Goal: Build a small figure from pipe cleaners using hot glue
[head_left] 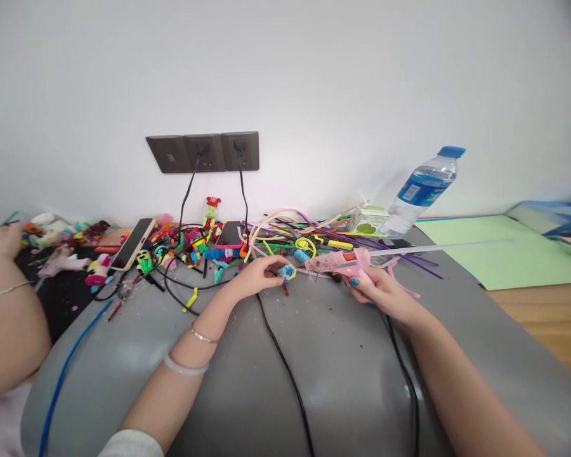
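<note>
My left hand (259,274) pinches a small blue and yellow pipe-cleaner piece (287,273) just above the grey table (323,355). My right hand (378,289) is wrapped round a pink hot glue gun (345,262), its nozzle pointing left, close to the small piece. A clear glue stick (438,247) juts out of the gun's back to the right. The gun's black cord (406,381) runs down toward me along the table.
A heap of coloured pipe cleaners (285,238), two phones (134,243) on charging cables, and small craft figures crowd the back of the table below wall sockets (203,152). A water bottle (421,190) and carton (367,219) stand at right. Another person's arm (4,317) rests at left.
</note>
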Demonstrator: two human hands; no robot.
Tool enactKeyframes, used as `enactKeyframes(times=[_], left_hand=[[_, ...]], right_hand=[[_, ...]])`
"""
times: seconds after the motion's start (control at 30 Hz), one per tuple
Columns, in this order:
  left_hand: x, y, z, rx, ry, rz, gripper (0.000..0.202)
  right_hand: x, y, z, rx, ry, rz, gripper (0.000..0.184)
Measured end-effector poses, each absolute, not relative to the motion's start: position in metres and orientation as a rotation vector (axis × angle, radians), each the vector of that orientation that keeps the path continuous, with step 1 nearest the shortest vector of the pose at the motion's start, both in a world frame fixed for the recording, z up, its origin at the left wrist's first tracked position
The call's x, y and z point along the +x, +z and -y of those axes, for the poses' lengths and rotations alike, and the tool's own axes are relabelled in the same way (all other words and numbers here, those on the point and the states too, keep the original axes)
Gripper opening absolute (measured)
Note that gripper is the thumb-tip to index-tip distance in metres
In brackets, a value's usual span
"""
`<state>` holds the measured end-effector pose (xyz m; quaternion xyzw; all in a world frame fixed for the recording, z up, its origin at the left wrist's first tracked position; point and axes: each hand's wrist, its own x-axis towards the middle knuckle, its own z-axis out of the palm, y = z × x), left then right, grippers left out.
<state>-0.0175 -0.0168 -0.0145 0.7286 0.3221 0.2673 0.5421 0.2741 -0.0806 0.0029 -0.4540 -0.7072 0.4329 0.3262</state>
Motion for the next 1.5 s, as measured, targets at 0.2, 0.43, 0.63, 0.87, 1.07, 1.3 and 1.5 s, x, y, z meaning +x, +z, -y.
enactKeyframes(times=[0.2,0.43,0.63,0.87,1.07,1.3,1.5], left_hand=[[-0.017,-0.015,0.016,1.736,0.632,-0.748,0.032],[-0.017,-0.012,0.017,1.725,0.634,-0.755,0.029],[-0.017,-0.012,0.017,1.73,0.653,-0.759,0.028],[-0.016,-0.012,0.017,1.722,0.648,-0.758,0.029],[-0.017,-0.012,0.018,1.697,0.646,-0.758,0.029],[-0.017,-0.013,0.018,1.658,0.678,-0.752,0.03],[-0.018,-0.013,0.017,1.674,0.69,-0.741,0.029]], right_hand=[[0.27,0.009,0.082,-1.186,1.143,1.878,0.058],[0.276,0.003,0.081,-1.17,1.154,1.851,0.051],[0.277,0.001,0.081,-1.158,1.17,1.834,0.051],[0.273,0.004,0.081,-1.17,1.17,1.834,0.056],[0.276,0.005,0.081,-1.152,1.165,1.824,0.055],[0.28,0.004,0.084,-1.008,1.204,1.485,0.053],[0.296,0.01,0.111,-1.04,1.041,1.076,0.045]])
